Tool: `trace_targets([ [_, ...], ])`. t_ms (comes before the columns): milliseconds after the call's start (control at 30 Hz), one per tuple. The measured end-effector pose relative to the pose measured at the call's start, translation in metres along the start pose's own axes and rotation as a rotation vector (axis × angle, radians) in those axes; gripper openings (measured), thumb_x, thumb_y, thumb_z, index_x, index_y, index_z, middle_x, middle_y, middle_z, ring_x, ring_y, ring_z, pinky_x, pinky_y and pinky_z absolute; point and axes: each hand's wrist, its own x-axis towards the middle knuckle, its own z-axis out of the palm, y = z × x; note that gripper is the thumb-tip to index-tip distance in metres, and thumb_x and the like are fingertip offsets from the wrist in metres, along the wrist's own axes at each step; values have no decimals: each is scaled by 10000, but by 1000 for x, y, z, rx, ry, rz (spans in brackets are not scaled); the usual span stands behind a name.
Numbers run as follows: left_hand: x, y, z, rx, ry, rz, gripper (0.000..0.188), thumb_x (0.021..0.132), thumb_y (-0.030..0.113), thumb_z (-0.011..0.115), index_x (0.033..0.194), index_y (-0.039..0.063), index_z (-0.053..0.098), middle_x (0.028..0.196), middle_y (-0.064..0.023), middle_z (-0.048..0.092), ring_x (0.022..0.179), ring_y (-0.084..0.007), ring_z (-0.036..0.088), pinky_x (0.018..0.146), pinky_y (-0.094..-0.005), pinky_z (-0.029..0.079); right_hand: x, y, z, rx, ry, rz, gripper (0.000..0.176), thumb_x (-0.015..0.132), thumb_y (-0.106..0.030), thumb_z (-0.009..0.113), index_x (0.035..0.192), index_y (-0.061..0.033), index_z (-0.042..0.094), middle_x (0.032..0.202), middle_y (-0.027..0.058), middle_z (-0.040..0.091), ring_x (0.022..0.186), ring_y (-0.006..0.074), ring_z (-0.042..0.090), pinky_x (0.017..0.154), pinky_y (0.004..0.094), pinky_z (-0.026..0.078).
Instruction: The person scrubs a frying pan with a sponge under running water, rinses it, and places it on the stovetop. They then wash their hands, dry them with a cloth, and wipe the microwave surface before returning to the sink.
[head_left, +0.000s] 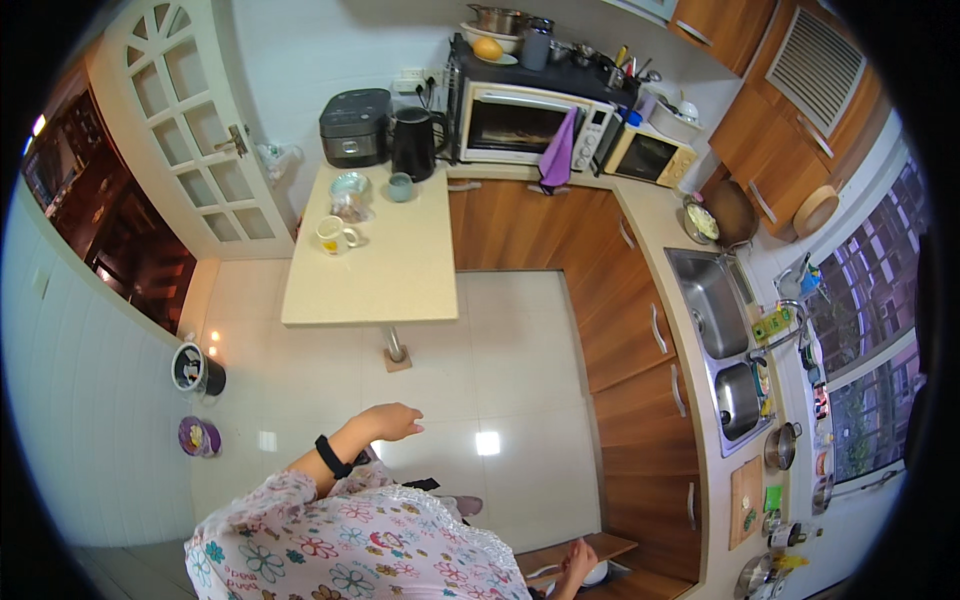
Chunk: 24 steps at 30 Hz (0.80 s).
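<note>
My left hand (397, 421), with a black band on its wrist, hangs over the tiled floor with loosely bent fingers and nothing seen in it. At the bottom, my right hand (579, 559) is beside a pulled-out wooden drawer (616, 545), its fingers curled; whether it holds anything is unclear. A white bowl (596, 574) shows partly behind that hand, in the drawer. On the counter to the right are a wooden cutting board (739, 517) with bits of food, a green packet (773, 498) and a metal pot (781, 447).
A pale table (375, 292) bears a mug (336, 235), a cup (400, 187), a kettle (415, 142) and a rice cooker (355, 127). A double sink (709, 304) is set in the right counter. Two bins (196, 371) (199, 437) stand by the left wall.
</note>
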Motion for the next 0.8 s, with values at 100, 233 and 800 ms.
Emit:
trace_targets([
  [100, -47, -87, -11, -19, 44, -6, 441, 930, 378, 506, 1213, 46, 575, 1111, -212, 634, 1037, -393, 590, 884, -449, 478, -72, -47, 138, -161, -325, -82, 179, 846, -178, 602, 800, -8, 635, 543, -14, 469, 412, 91, 434, 363, 243, 323],
  [233, -116, -196, -29, -102, 141, -87, 430, 928, 370, 511, 1198, 43, 582, 1095, -214, 637, 1027, -395, 592, 871, -458, 482, -182, -65, 303, -298, -735, -200, 154, 868, -148, 619, 868, 4, 646, 574, 2, 515, 468, 88, 476, 432, 245, 381],
  [800, -356, -520, -5, -687, 665, -569, 456, 936, 387, 516, 1205, 24, 576, 1040, -226, 649, 958, -401, 611, 831, -444, 487, -462, 4, 760, -979, -1844, -300, 213, 891, -201, 656, 945, 4, 639, 702, 34, 623, 582, 86, 568, 522, 228, 452],
])
